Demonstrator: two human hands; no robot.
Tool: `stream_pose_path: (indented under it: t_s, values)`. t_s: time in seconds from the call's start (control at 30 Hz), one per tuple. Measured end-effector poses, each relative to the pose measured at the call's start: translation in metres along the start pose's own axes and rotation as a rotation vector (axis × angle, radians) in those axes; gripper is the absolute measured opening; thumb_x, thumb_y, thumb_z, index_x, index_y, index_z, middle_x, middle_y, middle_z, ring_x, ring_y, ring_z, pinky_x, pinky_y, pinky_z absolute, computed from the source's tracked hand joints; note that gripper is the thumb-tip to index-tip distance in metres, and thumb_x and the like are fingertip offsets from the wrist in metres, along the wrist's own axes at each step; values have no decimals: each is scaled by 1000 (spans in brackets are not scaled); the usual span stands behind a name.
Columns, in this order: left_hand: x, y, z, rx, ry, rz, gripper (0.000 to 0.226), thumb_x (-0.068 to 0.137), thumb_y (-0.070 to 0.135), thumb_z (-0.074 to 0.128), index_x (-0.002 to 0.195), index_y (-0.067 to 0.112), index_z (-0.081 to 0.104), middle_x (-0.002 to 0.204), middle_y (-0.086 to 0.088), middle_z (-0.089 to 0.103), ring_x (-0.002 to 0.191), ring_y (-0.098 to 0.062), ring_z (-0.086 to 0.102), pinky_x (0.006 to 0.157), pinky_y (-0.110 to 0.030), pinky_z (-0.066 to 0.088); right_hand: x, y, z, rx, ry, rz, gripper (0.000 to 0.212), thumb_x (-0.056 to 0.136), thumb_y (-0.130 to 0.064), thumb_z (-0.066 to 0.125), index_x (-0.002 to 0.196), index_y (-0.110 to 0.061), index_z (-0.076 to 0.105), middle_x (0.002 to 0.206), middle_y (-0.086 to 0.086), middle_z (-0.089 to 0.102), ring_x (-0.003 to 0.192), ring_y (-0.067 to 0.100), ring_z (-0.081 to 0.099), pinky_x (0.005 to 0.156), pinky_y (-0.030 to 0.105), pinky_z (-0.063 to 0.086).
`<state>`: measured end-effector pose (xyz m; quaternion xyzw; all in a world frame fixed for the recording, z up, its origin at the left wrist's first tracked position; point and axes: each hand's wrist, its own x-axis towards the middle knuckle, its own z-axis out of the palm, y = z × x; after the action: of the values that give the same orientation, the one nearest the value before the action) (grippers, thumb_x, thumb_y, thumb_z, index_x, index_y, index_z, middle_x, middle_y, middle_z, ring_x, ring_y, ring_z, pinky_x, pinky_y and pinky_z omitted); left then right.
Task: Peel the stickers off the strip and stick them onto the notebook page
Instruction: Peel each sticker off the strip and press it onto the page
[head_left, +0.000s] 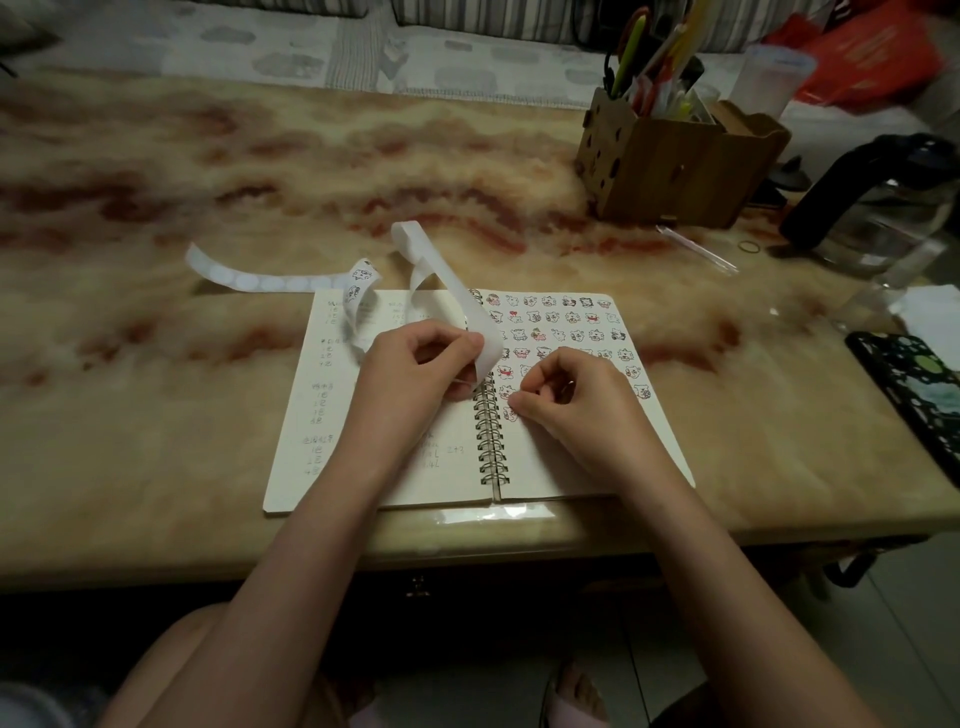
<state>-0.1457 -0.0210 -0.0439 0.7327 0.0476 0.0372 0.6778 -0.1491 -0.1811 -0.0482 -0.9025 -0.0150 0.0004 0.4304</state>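
Left hand (421, 364) pinches the curling white paper sticker strip (467, 306) mid-frame; right hand (566, 400), fingers curled, grip unclear, touches the cream spiral-bound notebook (571, 457).

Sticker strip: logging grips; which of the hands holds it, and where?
The left hand pinches the sticker strip mid-length, above the notebook spiral. Whether the right hand holds anything cannot be told.

Notebook (415, 467) on table (156, 441); pen holder (675, 171) behind, rightward.

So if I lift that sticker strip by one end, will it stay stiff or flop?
Probably floppy: the strip loops and curls above the notebook. Likely light, so its tail may slide on the glossy table when pulled.
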Motion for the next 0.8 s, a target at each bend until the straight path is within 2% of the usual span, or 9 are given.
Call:
stream_pose_path:
  t_s: [0.1, 0.2, 0.33, 0.4, 0.47, 0.57, 0.67, 0.8]
  values:
    - [0, 0, -1, -8, 2, 9, 11, 89, 17, 64, 83, 9, 70, 66, -4, 67, 61, -9, 64, 64, -20, 57, 0, 0, 0, -24, 17, -1, 7, 80, -20, 70, 78, -20, 63, 66, -7, 58, 61, 6, 51, 68, 31, 45]
    - [0, 1, -1, -35, 4, 19, 10, 89, 16, 64, 88, 8, 69, 69, -6, 68, 63, -10, 65, 68, -26, 58, 1, 1, -2, 31, 18, 7, 7, 81, -19, 71, 79, -18, 64, 65, -7, 57, 56, 4, 49, 60, 24, 40]
    - [0, 2, -1, -15, 18, 50, 11, 89, 18, 64, 91, 9, 70, 71, -2, 70, 67, -12, 67, 74, -32, 58, -1, -2, -3, 174, 87, -49, 9, 86, -20, 66, 78, -20, 62, 75, -3, 66, 56, 7, 54, 56, 19, 39]
    - [0, 4, -1, -32, 20, 60, 9, 90, 18, 64, 90, 11, 69, 69, 1, 69, 66, -12, 67, 75, -33, 58, -2, -7, -5, 247, 127, -130, 7, 87, -20, 66, 81, -21, 63, 79, -6, 66, 61, 5, 58, 55, 14, 41]
    - [-1, 6, -1, -76, 17, 40, 9, 91, 19, 63, 91, 13, 69, 71, -3, 70, 65, -14, 67, 75, -35, 58, -3, -12, -6, 298, 124, -201, 5, 85, -17, 69, 87, -17, 65, 85, -8, 68, 73, 2, 61, 62, 11, 42]
    - [-1, 7, -1, -116, 9, 30, 6, 91, 19, 62, 90, 16, 68, 73, -6, 70, 64, -14, 66, 74, -33, 59, -5, -17, -5, 410, 91, -251, 16, 80, -11, 73, 93, -12, 64, 89, -4, 71, 83, 6, 66, 71, 23, 50]
    - [-1, 6, -1, -98, -8, 40, 7, 91, 20, 62, 91, 16, 68, 69, 3, 71, 63, -9, 66, 69, -25, 57, -5, -20, -3, 434, 84, -258, 16, 78, -7, 74, 86, -16, 64, 81, -7, 69, 76, 6, 64, 68, 33, 51]
    - [-1, 6, -1, -98, -26, 26, 17, 92, 22, 61, 97, 8, 69, 79, -7, 72, 69, -15, 68, 72, -28, 58, -4, -19, -1, 427, 88, -258, 10, 79, -6, 72, 83, -14, 68, 77, -8, 68, 70, 2, 61, 67, 27, 49]
